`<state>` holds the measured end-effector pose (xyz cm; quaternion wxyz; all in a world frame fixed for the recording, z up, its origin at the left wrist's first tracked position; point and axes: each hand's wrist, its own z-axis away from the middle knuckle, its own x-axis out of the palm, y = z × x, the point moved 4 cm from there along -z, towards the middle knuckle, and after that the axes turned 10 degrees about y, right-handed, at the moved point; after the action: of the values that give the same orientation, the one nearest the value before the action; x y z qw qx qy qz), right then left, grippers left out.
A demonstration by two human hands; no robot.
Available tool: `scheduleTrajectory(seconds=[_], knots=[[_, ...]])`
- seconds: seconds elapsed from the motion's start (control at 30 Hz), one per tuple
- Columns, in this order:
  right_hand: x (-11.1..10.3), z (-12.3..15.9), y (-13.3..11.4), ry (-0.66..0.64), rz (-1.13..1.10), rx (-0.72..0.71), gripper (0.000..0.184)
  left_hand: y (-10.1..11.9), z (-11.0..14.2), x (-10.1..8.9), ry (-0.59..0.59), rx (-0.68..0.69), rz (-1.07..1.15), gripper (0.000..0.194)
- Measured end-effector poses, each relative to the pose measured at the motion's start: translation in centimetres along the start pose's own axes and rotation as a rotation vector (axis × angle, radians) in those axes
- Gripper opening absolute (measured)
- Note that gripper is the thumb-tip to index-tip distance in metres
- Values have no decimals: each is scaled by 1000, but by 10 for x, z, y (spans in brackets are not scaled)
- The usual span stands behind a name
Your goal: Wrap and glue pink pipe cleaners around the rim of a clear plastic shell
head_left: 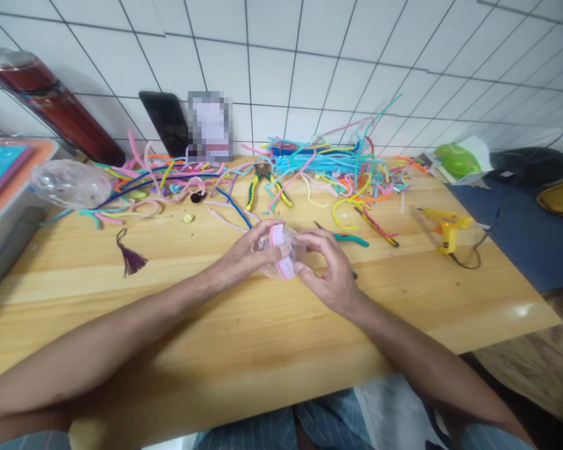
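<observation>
Above the middle of the wooden table, a clear plastic rounded piece (286, 255) with a white, pink-edged band around it is held between both hands. My left hand (258, 250) is closed on its left side, the thumb lying across the band. From the right, my right hand (331, 265) grips it with bent fingers and thumb. Just behind the right hand lie pliers with teal handles (351, 239). The far side of the clear piece is hidden by the fingers.
Behind the hands are pliers with yellow-green handles (253, 190) and a pile of colourful pipe cleaners (316, 164). A yellow glue gun (448, 230) stands at right. To the left are a purple tassel (134, 259), a clear plastic bottle piece (70, 183) and a red flask (63, 106).
</observation>
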<state>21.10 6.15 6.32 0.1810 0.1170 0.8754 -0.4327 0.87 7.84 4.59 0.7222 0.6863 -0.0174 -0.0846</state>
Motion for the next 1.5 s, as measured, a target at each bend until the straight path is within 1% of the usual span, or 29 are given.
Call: scheduleTrajectory(seconds=[0.17,0.27,0.4,0.5,0.6,0.67,0.83,0.97,1.1,1.2,1.4,1.5], knots=[[2,2,-1,37,29,-33,49,-2,4,3,3,-1,-2,71],[2,4,-3,32,42,-45,51,-2,5,5,9,13,2,72],[2,5,-2,20,59,-39,54,-3,4,7,-12,-3,6,85],[0,3,-1,1,25,-18,50,-4,2,7,-8,-21,25,88],[-2,0,1,-32,-50,21,41,-4,-1,5,10,-49,48,84],[-3,-2,2,-37,-84,29,38,-5,-3,4,23,-74,64,82],[-2,-1,4,-1,-64,-51,41,-9,-5,3,62,-147,143,83],[-1,0,4,9,-11,-112,48,-12,-4,5,88,-202,224,84],[0,1,3,16,25,-156,56,-11,-4,5,94,-194,228,82],[0,2,3,19,48,-167,57,-10,-5,5,89,-184,208,83],[0,1,3,15,23,-160,49,-11,-5,5,86,-179,175,87],[0,2,2,40,37,-173,46,-10,-4,4,83,-150,126,89]])
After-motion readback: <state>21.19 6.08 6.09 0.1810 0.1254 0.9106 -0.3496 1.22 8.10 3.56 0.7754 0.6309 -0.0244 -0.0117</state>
